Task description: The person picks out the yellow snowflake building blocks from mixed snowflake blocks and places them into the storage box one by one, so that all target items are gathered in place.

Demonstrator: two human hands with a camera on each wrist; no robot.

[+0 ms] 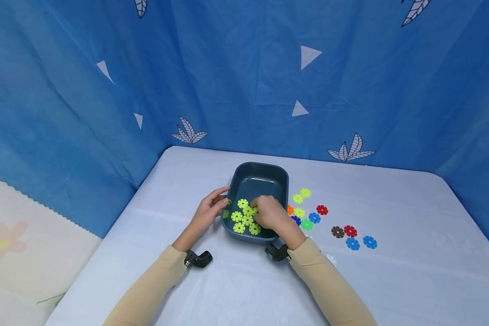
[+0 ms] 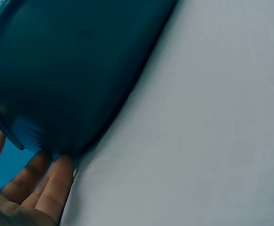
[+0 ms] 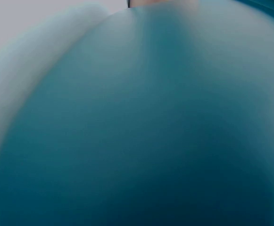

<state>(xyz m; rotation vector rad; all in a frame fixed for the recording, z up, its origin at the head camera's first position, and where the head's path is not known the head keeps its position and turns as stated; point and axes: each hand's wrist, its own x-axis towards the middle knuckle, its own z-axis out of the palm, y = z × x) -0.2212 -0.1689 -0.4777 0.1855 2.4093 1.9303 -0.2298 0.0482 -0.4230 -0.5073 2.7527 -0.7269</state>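
Progress, as I read it from here: a cluster of yellow-green snowflake discs [image 1: 244, 216] already lies in the near end of the dark teal tray [image 1: 265, 179], while a scatter of loose discs [image 1: 314, 218] waits on the desk [image 1: 391, 280] just right of the tray. I judge the sorting partly done; two more yellow-green discs [image 1: 301, 195] sit outside beside the tray's right wall, along with red, blue, brown, green and orange ones, and farther right a brown disc [image 1: 337, 232] and a few red and blue ones lie apart from the rest

My left hand [image 1: 209, 211] rests with relaxed fingers against the tray's left wall, steadying it; the left wrist view shows the fingertips [image 2: 56, 181] touching the tray's outer side. My right hand [image 1: 269, 213] is down inside the tray over the disc cluster, fingers curled; whether it pinches a disc I cannot tell, since the hand hides its own fingertips and the right wrist view shows only blurred teal

The desk is covered in a pale bluish-white cloth. Blue fabric with white leaf and triangle prints [image 1: 305, 56] hangs behind and on both sides, closing in the space
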